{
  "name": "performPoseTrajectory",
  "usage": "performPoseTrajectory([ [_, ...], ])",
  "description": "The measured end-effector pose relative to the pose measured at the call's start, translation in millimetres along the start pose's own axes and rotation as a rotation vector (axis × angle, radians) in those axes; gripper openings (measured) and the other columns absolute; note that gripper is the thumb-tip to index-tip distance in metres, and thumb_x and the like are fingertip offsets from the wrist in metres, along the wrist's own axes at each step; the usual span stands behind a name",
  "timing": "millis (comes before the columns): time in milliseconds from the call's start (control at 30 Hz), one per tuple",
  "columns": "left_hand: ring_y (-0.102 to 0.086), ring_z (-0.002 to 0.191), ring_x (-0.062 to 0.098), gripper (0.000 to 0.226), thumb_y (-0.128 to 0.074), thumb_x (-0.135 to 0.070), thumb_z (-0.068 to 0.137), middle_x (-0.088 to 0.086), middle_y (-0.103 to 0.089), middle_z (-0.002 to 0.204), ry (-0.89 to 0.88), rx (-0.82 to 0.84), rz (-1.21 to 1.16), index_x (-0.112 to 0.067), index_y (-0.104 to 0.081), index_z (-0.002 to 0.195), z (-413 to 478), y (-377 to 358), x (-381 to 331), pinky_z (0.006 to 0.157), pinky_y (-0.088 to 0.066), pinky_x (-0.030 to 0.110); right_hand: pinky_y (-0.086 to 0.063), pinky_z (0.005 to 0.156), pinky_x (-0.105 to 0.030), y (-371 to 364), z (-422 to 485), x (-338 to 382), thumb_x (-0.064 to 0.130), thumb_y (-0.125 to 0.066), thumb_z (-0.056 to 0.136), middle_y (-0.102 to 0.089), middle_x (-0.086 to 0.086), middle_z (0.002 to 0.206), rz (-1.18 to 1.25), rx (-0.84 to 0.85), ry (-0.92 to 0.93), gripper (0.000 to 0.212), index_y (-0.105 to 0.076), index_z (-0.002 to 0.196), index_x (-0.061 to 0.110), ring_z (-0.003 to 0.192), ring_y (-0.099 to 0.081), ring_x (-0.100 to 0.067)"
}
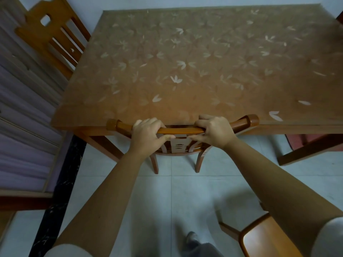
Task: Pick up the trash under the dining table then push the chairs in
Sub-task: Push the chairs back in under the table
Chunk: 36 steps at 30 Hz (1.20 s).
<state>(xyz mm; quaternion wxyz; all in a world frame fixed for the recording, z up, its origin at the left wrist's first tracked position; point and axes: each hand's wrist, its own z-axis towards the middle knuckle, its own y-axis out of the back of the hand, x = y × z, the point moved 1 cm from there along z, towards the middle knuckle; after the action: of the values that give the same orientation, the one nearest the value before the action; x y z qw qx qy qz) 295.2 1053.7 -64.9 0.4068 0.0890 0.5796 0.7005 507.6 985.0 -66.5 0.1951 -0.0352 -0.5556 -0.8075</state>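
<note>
Nearest cam: pale sleeves (70, 250) at btm edge, bare forearms reaching fwd, a blurred grey shoe (192, 236) between them on the tiled floor (167, 193). Far L: a cabinet (22, 112) w/ pale purple panels in wood frames; a dark marbled strip (59, 182) runs along its base. Upper L: a slatted chair back (50, 32) just beside the worktop's L edge. The worktop (185, 62), brown w/ pale leaf pattern, fills the top half. At its near edge, centre: the chair (181, 130), top rail right up against that edge, seat under the worktop and mostly hidden, two rear legs on the tiles. Left hand (148, 135) grips the rail L of centre, fingers (148, 123) curled over the top, thumb pressed on the near side. Right hand (213, 130) grips it R of centre the same way, fingers wrapped over, thumb beneath. R edge: a red-seat chair (313, 143), partly under the worktop. Btm R: a glossy wooden seat (267, 238) close beside the R forearm.
</note>
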Motion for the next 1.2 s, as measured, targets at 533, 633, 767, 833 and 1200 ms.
performPoseTrajectory([
  [533, -0.056, 0.070, 0.021, 0.047, -0.053, -0.063, 0.070, -0.002, -0.060, 0.072, 0.021, -0.010, -0.013, -0.016, -0.061, 0.071, 1, 3, 15, 0.069, -0.029, 0.031, -0.036, 0.036, -0.024, -10, 12, 5, 0.058, -0.046, 0.078, -0.057, 0.000, 0.065, -0.033, 0.035, 0.018, 0.049, -0.068, 0.076, 0.014, 0.046, -0.050, -0.016],
  [633, -0.055, 0.072, 0.023, 0.040, -0.060, -0.055, 0.069, 0.000, -0.059, 0.073, 0.056, -0.018, -0.032, -0.015, -0.061, 0.071, -1, 2, 9, 0.070, -0.026, 0.031, -0.033, 0.034, -0.023, -6, 12, 4, 0.055, -0.047, 0.078, -0.054, -0.001, 0.061, -0.018, 0.022, 0.042, 0.046, -0.065, 0.071, 0.013, 0.043, -0.046, -0.015],
  [767, -0.054, 0.073, 0.022, 0.045, -0.057, -0.059, 0.070, 0.000, -0.058, 0.073, 0.073, -0.024, -0.037, -0.015, -0.060, 0.071, -1, 0, 8, 0.071, -0.025, 0.030, -0.033, 0.036, -0.021, -5, 12, 2, 0.053, -0.048, 0.078, -0.054, 0.000, 0.062, -0.001, 0.031, 0.058, 0.043, -0.065, 0.071, 0.014, 0.044, -0.041, -0.011],
  [833, -0.053, 0.072, 0.022, 0.049, -0.050, -0.063, 0.070, 0.000, -0.057, 0.073, 0.078, -0.036, -0.039, -0.014, -0.059, 0.070, -2, 0, 8, 0.071, -0.024, 0.029, -0.033, 0.035, -0.023, -5, 12, 2, 0.053, -0.048, 0.079, -0.053, 0.000, 0.062, 0.000, 0.039, 0.055, 0.044, -0.065, 0.071, 0.013, 0.043, -0.043, -0.013],
  [1200, -0.052, 0.080, 0.022, 0.039, -0.066, -0.054, 0.072, -0.001, -0.059, 0.079, 0.101, 0.002, -0.009, -0.015, -0.062, 0.076, 0, 1, 7, 0.071, -0.020, 0.028, -0.037, 0.038, -0.024, -5, 10, 3, 0.056, -0.052, 0.078, -0.055, -0.002, 0.067, -0.025, 0.126, -0.012, 0.045, -0.065, 0.074, 0.013, 0.048, -0.044, -0.013],
])
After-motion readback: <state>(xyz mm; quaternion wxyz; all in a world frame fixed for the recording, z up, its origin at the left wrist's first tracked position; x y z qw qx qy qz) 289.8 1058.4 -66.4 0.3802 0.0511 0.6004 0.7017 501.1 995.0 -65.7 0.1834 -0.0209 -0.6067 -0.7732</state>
